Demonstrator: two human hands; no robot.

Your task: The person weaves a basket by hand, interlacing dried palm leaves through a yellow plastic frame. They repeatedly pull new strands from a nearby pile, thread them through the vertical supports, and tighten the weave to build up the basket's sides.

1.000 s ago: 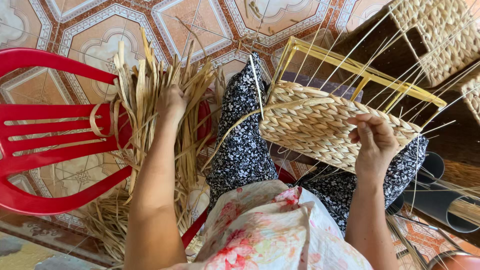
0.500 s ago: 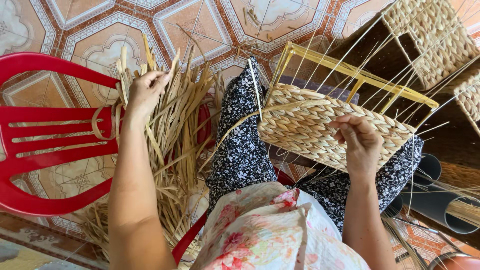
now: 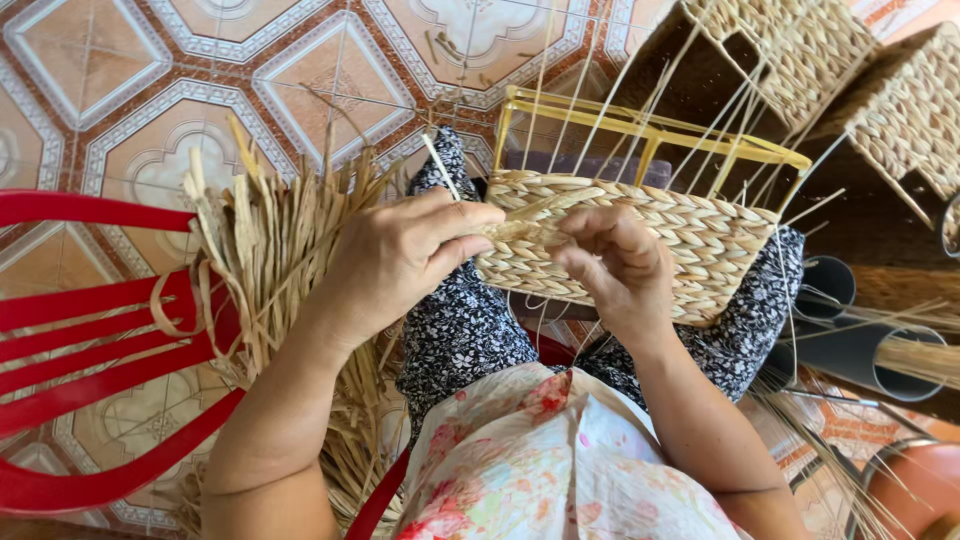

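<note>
Covering the far ground: tiled floor [image 3: 300, 70], patterned in orange and pale octagons. Standing at the left: red plastic chair [image 3: 90, 330], slats draped with a bundle of dry straw strips [image 3: 270, 250] fanning up and to the right. Stacked at the far right: finished woven baskets [image 3: 870, 90], with grey tubes [image 3: 850, 340] just near of them, one holding straw. Resting on the lap, on dark speckled trousers [image 3: 450, 330], middle of the scene: half-woven basket [image 3: 690, 240], braided wall wrapped round a yellow frame [image 3: 640, 125], thin upright stakes rising beyond the rim. Lying nearest: floral shirt [image 3: 540, 460]. Meeting at the near left corner of the basket: both hands. Left hand [image 3: 400, 260] curled, thumb and fingers pinched closed on a twisted straw strand [image 3: 525, 222] at the basket's rim. Right hand [image 3: 615, 260] just right of it, fingers bent and closed on the same strand, knuckles against the woven wall. Sticking up behind the left hand: one loose pale strip [image 3: 440, 165].
</note>
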